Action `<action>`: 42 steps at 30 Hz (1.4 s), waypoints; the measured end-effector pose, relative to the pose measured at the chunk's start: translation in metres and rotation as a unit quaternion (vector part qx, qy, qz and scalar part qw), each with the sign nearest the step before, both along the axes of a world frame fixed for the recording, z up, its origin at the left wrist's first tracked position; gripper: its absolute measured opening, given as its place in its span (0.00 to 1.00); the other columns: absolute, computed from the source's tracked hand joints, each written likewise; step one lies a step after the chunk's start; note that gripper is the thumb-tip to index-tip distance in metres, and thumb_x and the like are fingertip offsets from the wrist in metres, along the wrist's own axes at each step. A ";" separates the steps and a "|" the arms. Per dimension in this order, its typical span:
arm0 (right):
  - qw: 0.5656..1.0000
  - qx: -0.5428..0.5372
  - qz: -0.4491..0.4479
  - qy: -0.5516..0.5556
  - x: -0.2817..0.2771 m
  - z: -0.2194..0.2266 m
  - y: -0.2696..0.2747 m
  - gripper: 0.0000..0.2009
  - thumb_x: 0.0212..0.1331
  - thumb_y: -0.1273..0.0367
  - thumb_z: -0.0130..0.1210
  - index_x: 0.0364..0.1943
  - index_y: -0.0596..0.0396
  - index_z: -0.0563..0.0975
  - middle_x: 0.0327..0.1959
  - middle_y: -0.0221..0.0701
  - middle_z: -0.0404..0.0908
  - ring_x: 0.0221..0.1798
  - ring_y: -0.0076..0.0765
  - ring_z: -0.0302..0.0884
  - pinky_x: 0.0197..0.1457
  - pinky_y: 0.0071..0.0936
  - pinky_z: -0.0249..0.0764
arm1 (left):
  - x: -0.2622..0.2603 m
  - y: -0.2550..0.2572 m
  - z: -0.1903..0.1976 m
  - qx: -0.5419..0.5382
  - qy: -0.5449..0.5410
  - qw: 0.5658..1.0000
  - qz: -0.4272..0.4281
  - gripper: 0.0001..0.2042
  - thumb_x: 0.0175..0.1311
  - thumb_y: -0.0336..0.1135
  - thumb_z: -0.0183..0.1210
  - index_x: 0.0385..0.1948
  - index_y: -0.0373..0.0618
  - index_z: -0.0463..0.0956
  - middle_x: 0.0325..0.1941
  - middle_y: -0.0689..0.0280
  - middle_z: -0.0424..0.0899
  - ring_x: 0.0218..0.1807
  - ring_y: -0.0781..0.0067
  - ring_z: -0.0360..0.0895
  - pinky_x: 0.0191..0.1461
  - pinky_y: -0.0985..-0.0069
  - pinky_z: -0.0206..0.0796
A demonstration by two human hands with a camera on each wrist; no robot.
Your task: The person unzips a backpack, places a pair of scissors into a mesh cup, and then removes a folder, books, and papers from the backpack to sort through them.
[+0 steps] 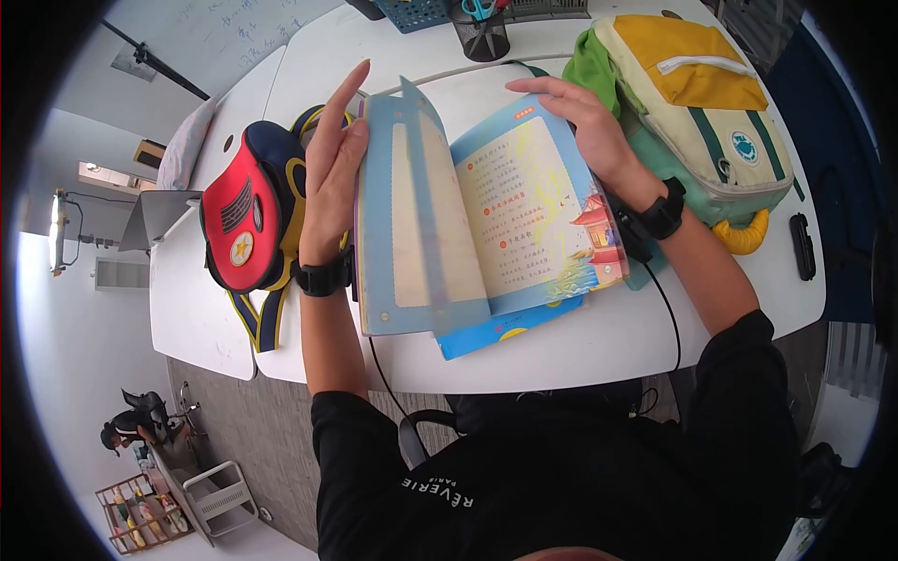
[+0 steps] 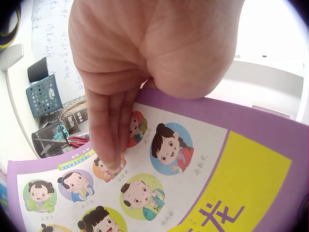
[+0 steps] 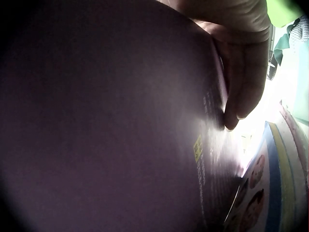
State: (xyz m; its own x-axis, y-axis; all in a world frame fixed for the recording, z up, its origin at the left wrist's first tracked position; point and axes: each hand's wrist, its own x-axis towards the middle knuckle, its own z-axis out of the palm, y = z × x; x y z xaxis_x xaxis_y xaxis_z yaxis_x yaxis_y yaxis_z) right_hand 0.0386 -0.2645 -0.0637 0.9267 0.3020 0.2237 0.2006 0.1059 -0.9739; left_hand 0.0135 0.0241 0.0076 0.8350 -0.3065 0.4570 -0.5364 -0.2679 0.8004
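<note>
An open picture book point(image 1: 538, 201) with blue-bordered pages is tilted up over the table. One page point(image 1: 426, 187) stands up near its middle, blurred. At the book's left edge, my left hand point(image 1: 334, 178) holds it, with the thumb at the page side and the fingers against the purple cover point(image 2: 212, 108), which bears round cartoon portraits. My right hand point(image 1: 594, 131) grips the right edge near the top corner. In the right wrist view, its fingers point(image 3: 246, 82) lie along the edge of the dark purple cover. Beneath lies a second, blue book point(image 1: 505, 329), mostly hidden.
A red and navy backpack point(image 1: 245, 210) sits left of the book. On the right are a cream, yellow and green backpack point(image 1: 697, 112) and a black marker-like item point(image 1: 802, 247). A mesh pen holder point(image 1: 481, 37) and a blue basket point(image 1: 412, 13) stand at the back of the white table point(image 1: 599, 360).
</note>
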 end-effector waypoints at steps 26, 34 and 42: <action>0.996 0.077 0.018 0.049 -0.004 0.004 0.003 0.20 0.75 0.63 0.36 0.61 0.56 0.73 0.42 0.30 0.81 0.41 0.17 0.76 0.48 0.16 0.72 | 0.003 0.001 -0.003 -0.001 -0.006 1.000 -0.005 0.25 0.75 0.32 0.43 0.73 0.41 0.59 0.63 0.62 0.75 0.46 0.84 0.72 0.54 0.83 0.65; 0.996 0.076 0.018 0.049 -0.004 0.004 0.003 0.20 0.75 0.63 0.36 0.61 0.56 0.73 0.42 0.30 0.81 0.42 0.17 0.77 0.49 0.16 0.72 | 0.001 -0.001 -0.001 -0.004 0.003 1.000 -0.007 0.25 0.76 0.33 0.43 0.73 0.42 0.58 0.58 0.63 0.77 0.47 0.85 0.72 0.54 0.82 0.65; 0.994 0.083 0.022 0.060 -0.004 0.004 0.003 0.20 0.75 0.63 0.36 0.61 0.56 0.73 0.43 0.31 0.82 0.44 0.18 0.77 0.50 0.17 0.72 | 0.003 0.001 -0.002 -0.008 0.003 1.000 -0.009 0.25 0.75 0.33 0.44 0.73 0.42 0.59 0.57 0.65 0.77 0.44 0.86 0.71 0.51 0.84 0.64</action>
State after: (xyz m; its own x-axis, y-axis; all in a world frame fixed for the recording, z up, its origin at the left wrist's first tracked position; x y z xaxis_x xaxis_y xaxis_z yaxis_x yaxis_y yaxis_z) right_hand 0.0346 -0.2613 -0.0600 0.9366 0.3105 0.1623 0.0755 0.2734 -0.9589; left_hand 0.0161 0.0252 0.0051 0.8320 -0.3137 0.4575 -0.5365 -0.2457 0.8073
